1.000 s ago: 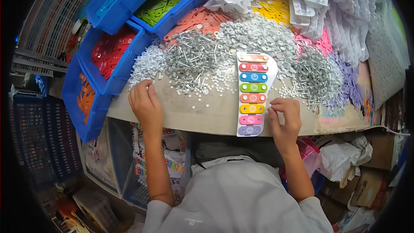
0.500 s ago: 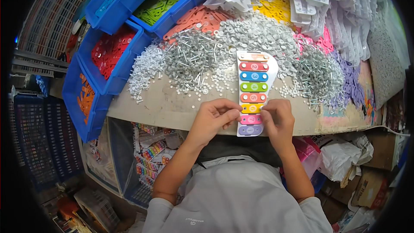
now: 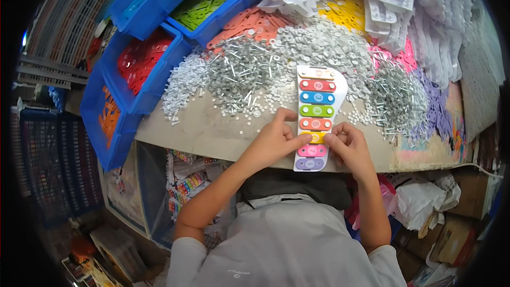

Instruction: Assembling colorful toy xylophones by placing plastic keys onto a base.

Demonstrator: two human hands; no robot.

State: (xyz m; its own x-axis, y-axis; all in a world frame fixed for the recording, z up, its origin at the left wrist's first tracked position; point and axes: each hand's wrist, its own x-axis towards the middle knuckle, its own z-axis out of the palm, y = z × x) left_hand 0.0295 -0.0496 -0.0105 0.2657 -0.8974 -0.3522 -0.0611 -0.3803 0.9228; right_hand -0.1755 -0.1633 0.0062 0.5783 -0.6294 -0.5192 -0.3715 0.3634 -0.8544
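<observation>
A toy xylophone (image 3: pixel 340 82) lies upright before me on the table, its white base carrying a column of coloured bars. White caps sit at the ends of the upper bars; the pink bar (image 3: pixel 312 151) and purple bar (image 3: pixel 311 164) show small dark holes instead. The thumb of my left hand (image 3: pixel 273 141) presses on the left end of the yellow bar (image 3: pixel 317 137), with the index finger raised apart from it. My right hand (image 3: pixel 350 149) is curled at the right edge of the toy, thumb tip against the yellow bar's right end.
Beyond the toy lie heaps of grey washers (image 3: pixel 329 42), metal pins (image 3: pixel 241 66), more pins (image 3: pixel 398 93) and small white caps (image 3: pixel 183 85). Blue bins (image 3: pixel 143 95) of coloured bars stand at left. White plastic bases (image 3: pixel 393 0) pile up at the back right. The table's front edge (image 3: pixel 212 151) curves before me.
My left thumb has moved onto the yellow bar's left end, and the left index finger has lifted away. The right hand stays at that bar's right end. The whole view has shifted slightly.
</observation>
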